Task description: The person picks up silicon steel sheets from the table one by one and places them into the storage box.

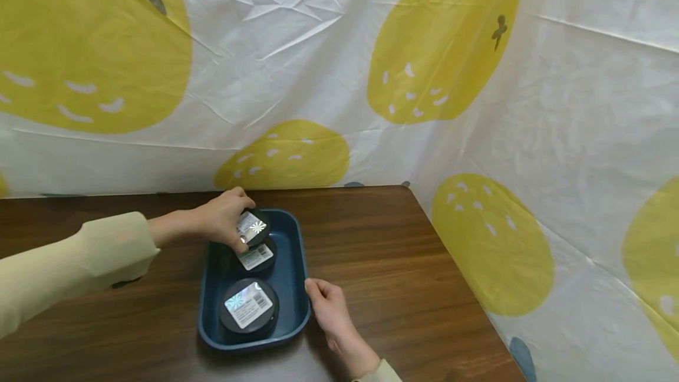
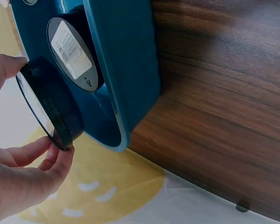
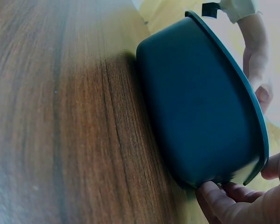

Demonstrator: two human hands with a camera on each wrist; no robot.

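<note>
A blue rectangular tray point(image 1: 292, 276) holds round, flat black containers with white labels on top. My left hand point(image 1: 225, 220) grips one round black container point(image 1: 252, 227) by its edges at the far end of the tray. In the left wrist view this container point(image 2: 49, 109) is tilted between thumb and fingers. A second labelled container point(image 1: 257, 257) lies close beside it, partly covered. The third container point(image 1: 248, 308) sits at the tray's near end. My right hand point(image 1: 334, 317) pinches the tray's right side, thumb at the rim and fingers against the outer wall point(image 3: 200, 112).
The tray stands on a dark brown wooden table point(image 1: 382, 276). Behind the table and along its right edge hangs a white cloth point(image 1: 297, 75) printed with yellow fruit.
</note>
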